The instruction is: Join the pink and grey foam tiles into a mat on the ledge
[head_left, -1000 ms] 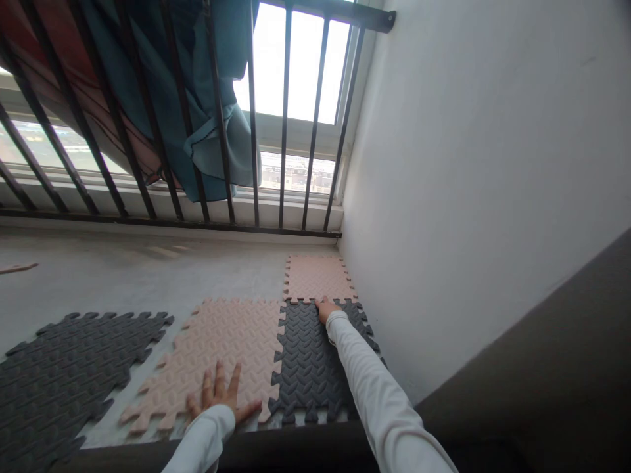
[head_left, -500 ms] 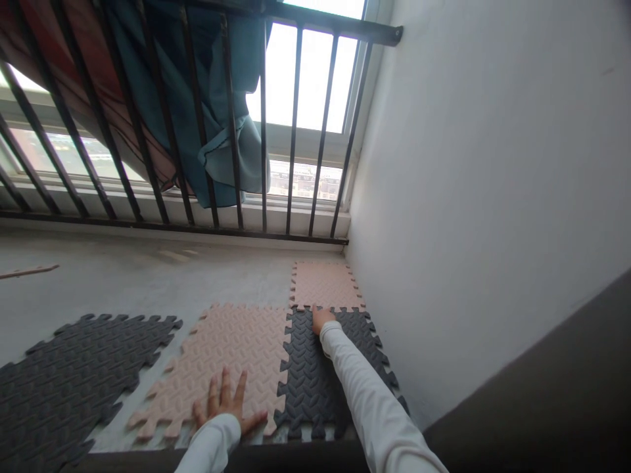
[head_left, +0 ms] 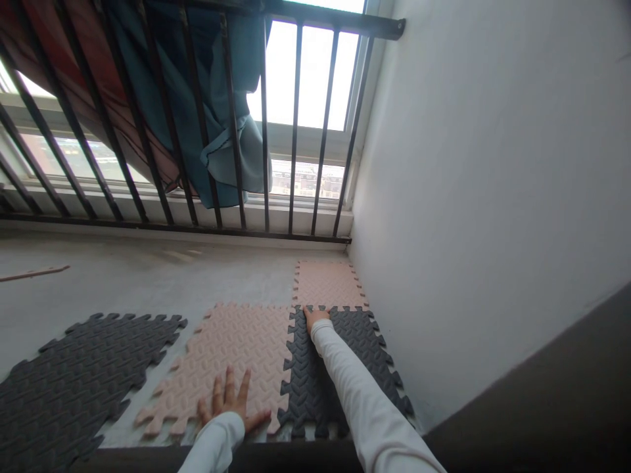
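Note:
My left hand (head_left: 231, 399) lies flat with fingers spread on a pink foam floor tile (head_left: 246, 341) with jigsaw edges. My right hand (head_left: 316, 317) presses down at the seam between a dark grey foam tile (head_left: 300, 394) and a smaller-looking pink tile (head_left: 330, 282) beyond it. Its fingertips touch the seam near the left corner, partly hidden by the hand; thumb and fingers look apart. The grey tile adjoins the near pink tile along its left side. Another dark grey tile (head_left: 89, 374) lies apart on the left, with a strip of floor between.
A white wall (head_left: 473, 197) rises on the right, close beside the tiles. Black railing (head_left: 197, 228) crosses the far side before windows, with blue and reddish cloth (head_left: 227, 157) hanging behind its bars. A thin pink strip (head_left: 34, 273) rests on the pale floor at far left.
My right hand has slid a little to the left along the seam. My left hand stays on the near pink tile. The view has shifted slightly.

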Motion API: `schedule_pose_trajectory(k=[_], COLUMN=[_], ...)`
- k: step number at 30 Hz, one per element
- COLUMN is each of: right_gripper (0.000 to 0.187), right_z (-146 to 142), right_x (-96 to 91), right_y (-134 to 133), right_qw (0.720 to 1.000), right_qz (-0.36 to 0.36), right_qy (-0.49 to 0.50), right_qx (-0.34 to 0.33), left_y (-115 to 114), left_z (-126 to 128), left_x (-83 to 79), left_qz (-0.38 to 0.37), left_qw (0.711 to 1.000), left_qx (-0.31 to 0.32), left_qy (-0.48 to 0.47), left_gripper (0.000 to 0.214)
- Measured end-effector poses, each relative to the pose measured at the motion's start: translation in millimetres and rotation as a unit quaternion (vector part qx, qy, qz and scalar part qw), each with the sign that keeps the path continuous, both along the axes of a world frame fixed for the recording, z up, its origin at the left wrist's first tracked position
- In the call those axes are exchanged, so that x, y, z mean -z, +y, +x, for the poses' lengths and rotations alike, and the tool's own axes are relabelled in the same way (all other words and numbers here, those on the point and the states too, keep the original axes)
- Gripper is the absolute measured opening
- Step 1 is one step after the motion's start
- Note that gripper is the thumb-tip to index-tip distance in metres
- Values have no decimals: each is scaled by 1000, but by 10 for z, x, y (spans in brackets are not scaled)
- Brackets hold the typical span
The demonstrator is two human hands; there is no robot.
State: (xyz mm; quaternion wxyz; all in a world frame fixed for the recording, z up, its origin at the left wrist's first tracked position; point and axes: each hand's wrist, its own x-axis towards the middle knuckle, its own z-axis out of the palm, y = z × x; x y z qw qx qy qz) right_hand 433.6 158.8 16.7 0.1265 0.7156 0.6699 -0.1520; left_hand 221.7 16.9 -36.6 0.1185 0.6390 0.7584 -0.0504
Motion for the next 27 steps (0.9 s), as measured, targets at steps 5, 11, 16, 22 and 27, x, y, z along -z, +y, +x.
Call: schedule_pose_trajectory(k=[5,11,16,22,27], right_gripper=[55,58,66,69,61], right_z=[-22,-57,-22,1,-51], right_x=[0,-11,-30,-30,57], right_y=[-9,8,24,-26,22], right_qw=[1000,999,997,998,999], right_qz=[-9,-25,-48,-43,-27], right_qy=[-20,-31,-27,-19,-9], right_qx=[9,31,52,45,32], left_y=[-20,-23,-29,-25,-16], left_z=[-9,-9,2,-2,-11], left_x=[-38,-81,-105,-78,-24], left_qz=[6,2,-1,1,7], left_qw=[1000,1000,1000,1000,1000], left_qx=[10,15,12,7,8], left_qy=[-15,-16,-13,-5,-6], left_gripper=[83,83,83,81,83])
